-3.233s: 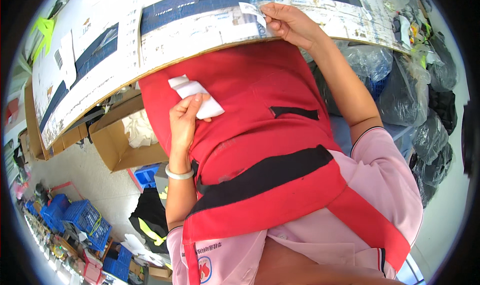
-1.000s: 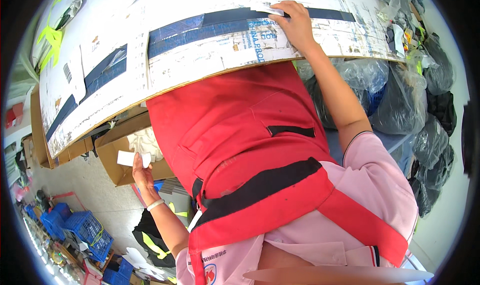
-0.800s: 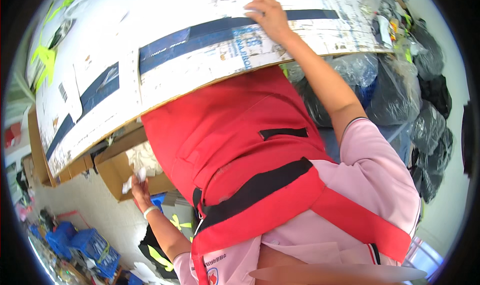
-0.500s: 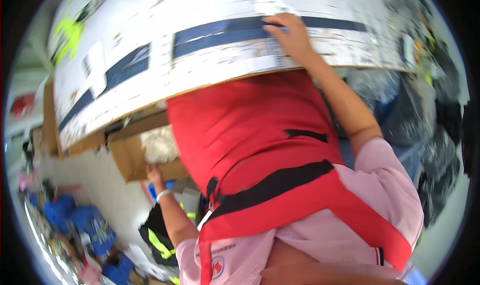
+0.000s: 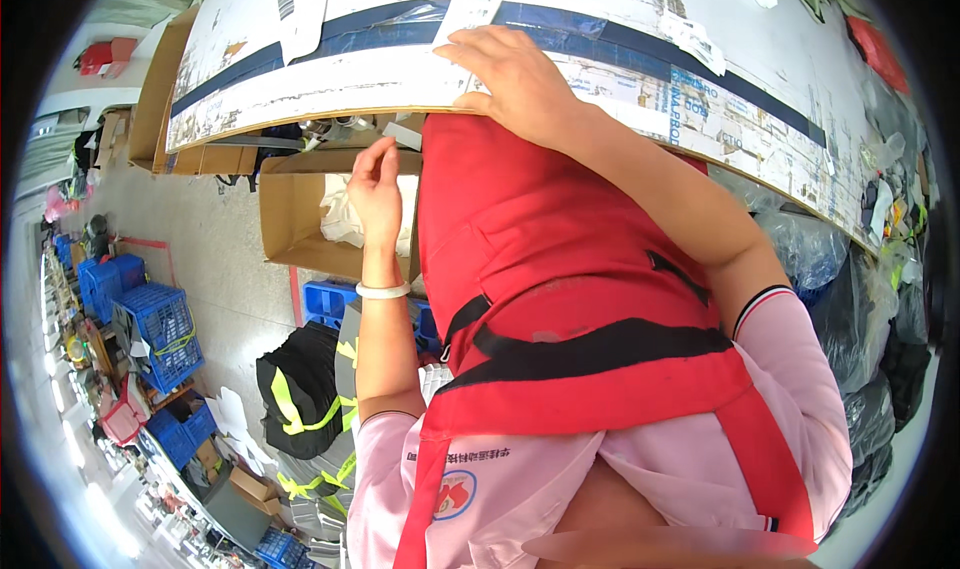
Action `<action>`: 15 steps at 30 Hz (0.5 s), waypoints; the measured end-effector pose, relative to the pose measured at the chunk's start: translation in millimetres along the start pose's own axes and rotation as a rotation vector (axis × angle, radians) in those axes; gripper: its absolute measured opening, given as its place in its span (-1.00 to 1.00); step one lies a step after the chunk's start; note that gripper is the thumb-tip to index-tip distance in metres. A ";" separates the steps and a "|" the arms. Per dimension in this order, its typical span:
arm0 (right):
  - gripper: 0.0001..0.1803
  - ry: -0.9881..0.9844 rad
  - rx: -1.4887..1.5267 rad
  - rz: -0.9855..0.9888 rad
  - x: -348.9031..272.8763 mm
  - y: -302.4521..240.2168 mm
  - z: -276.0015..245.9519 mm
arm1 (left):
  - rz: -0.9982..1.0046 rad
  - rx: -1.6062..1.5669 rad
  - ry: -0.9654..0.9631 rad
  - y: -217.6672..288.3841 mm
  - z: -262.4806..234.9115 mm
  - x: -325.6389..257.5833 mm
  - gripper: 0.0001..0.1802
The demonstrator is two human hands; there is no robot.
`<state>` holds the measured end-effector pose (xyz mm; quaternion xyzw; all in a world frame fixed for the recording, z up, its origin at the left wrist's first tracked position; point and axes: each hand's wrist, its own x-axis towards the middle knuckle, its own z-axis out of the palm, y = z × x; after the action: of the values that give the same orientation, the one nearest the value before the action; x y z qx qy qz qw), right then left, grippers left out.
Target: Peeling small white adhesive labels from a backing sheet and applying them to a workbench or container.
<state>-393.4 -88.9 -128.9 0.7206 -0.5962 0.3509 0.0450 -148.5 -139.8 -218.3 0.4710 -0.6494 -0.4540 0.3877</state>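
Note:
My right hand [image 5: 520,84] lies flat over the near edge of the white-covered table [image 5: 370,84], fingers stretched out and thumb apart. Its fingertips rest at the lower end of a white paper strip [image 5: 470,14], which lies across the dark blue tape [image 5: 400,24]. Beside my red apron [image 5: 550,219], my left hand [image 5: 376,197] is raised in front of the table edge with its fingers curled together. No object shows in it. Below that hand stands an open cardboard box [image 5: 290,204] with crumpled whitish material [image 5: 340,214] inside, partly hidden by my wrist.
More white labels [image 5: 305,14] lie on the table. Black garments with yellow strips [image 5: 300,379] are stacked at lower left. Blue crates [image 5: 160,334] stand farther left on the floor. Clear and dark plastic bags [image 5: 845,319] crowd the right side.
My left hand has risen from the cardboard box toward the table edge. My right hand has flattened out near the table edge. The whole view has turned and shifted.

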 end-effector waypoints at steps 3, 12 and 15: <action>-0.62 -0.060 -0.018 0.080 -5.3 18.3 4.4 | 0.220 0.132 -0.015 42.0 12.9 17.2 -0.79; -0.86 -0.294 -0.161 0.203 -1.1 48.8 9.2 | 0.149 0.283 -0.155 70.5 56.3 98.6 -0.69; -0.85 -0.232 -0.098 0.160 -3.7 46.7 11.9 | 0.098 0.297 -0.222 75.4 70.7 92.7 -0.66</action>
<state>-429.8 -104.9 -156.4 0.7035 -0.6693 0.2384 -0.0171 -257.6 -202.4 -159.6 0.4382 -0.7702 -0.3827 0.2615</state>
